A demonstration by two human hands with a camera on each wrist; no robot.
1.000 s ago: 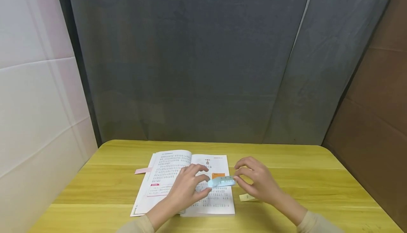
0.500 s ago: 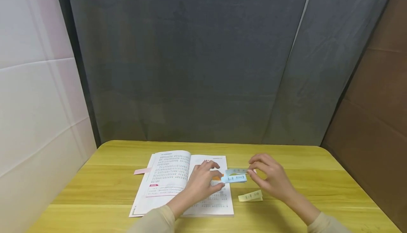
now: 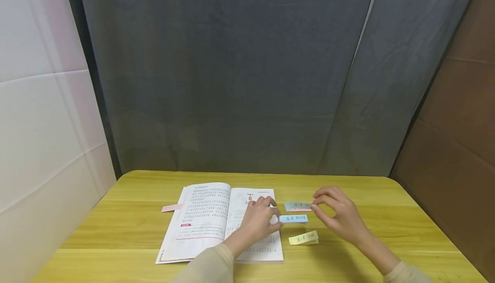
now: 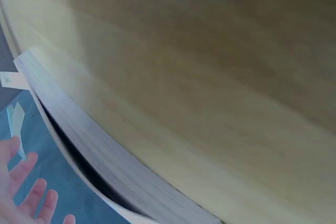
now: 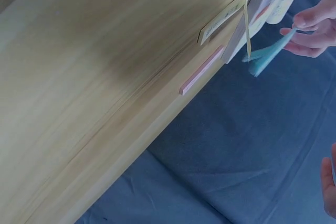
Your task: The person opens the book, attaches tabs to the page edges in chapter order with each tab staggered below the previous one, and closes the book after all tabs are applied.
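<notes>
Your left hand (image 3: 258, 221) pinched the left end of a blue sticky note (image 3: 294, 218) between thumb and curled fingers, holding it just off the right edge of the open book (image 3: 209, 218), while the heel of that hand lay over the book's right page. Your right hand (image 3: 340, 216) pinched the right end of a second sticky note (image 3: 297, 206), bluish with a pinkish lower edge, between thumb and forefinger, the other fingers loosely curved above it; that note sat just beyond the blue one, the two close together but apart. In the right wrist view you could see the left hand's fingers (image 5: 310, 32) closed on blue paper (image 5: 268, 56) beside the book's edge. The left wrist view showed only the fingertips (image 4: 26, 198) of a hand and the book's page block, so it added nothing about the grip. Nearer to you, between your two forearms, a yellow sticky note (image 3: 304, 238) with handwriting lay flat on the yellow wooden table (image 3: 386, 223). To the left of the book, a pink slip (image 3: 172, 208) stuck out from under its pages onto the table. Behind the table hung a dark grey cloth (image 3: 232, 81), with a white wall (image 3: 42, 102) on the left and brown board (image 3: 460, 124) on the right.
</notes>
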